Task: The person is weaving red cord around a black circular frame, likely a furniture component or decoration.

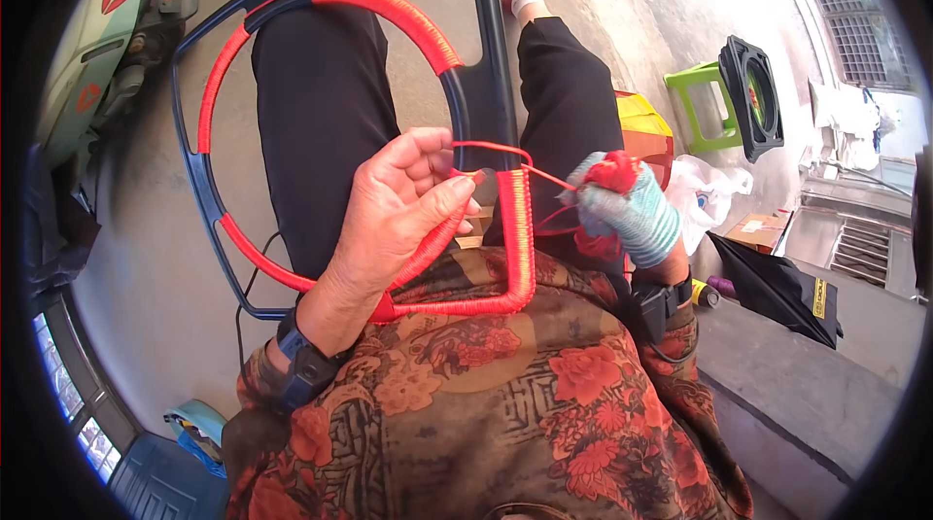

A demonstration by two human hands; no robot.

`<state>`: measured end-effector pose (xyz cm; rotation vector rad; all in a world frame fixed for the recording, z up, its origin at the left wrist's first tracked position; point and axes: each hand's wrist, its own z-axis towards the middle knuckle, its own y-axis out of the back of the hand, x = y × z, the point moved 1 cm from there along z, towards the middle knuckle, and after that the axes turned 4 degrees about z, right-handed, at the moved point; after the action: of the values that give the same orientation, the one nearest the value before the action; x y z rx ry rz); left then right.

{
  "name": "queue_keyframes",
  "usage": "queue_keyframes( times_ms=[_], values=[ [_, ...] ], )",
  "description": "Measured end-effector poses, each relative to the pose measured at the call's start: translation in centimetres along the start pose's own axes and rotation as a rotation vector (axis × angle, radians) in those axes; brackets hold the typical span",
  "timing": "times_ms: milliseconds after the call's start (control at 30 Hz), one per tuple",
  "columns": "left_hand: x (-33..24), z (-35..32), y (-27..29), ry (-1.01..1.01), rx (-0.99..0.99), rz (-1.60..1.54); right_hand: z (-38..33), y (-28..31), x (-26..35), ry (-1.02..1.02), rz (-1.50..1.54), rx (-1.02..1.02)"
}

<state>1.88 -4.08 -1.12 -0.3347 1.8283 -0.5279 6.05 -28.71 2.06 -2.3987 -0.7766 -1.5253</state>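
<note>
A dark blue metal frame (194, 185) with a round loop lies across my lap, partly wrapped in red cord (517, 228). My left hand (403, 214) grips the frame where the wrapped section meets the bare bar, thumb and fingers pinching the cord there. My right hand (627, 209), in a striped knit glove, is closed on a bundle of red cord (612, 173) to the right of the frame. A taut strand runs from the bundle to the frame. Both wrists wear dark bands.
A green plastic stool (702, 107) with a black square part (753, 97) leaning on it stands at the right. A white bag (705, 191), a cardboard box (753, 228) and a black sheet (777, 287) lie nearby. A scooter (107, 44) is parked at the left.
</note>
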Motion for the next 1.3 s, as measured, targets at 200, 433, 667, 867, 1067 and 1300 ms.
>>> queue_keyframes(
  times_ms=[200,433,667,867,1067,1300],
  values=[
    [0.5,0.3,0.3,0.065,0.028,0.027,0.1,-1.1,0.3,0.3,0.554,-0.064],
    [0.7,0.7,0.7,0.076,-0.004,0.123,-0.6,-2.4,2.6,0.19,0.092,0.251],
    [1.1,1.0,0.2,-0.084,-0.047,0.17,2.2,-2.5,0.7,-0.082,0.458,-0.28],
    [1.2,0.7,0.2,-0.125,-0.065,0.212,3.2,-3.1,2.4,-0.144,0.053,-0.083],
    [0.7,0.3,-0.1,-0.16,-0.093,0.288,3.2,-3.4,1.9,-0.139,0.024,-0.063],
    [0.4,0.7,0.1,-0.128,-0.012,0.374,2.8,-3.9,1.2,-0.172,0.151,-0.074]
  ],
)
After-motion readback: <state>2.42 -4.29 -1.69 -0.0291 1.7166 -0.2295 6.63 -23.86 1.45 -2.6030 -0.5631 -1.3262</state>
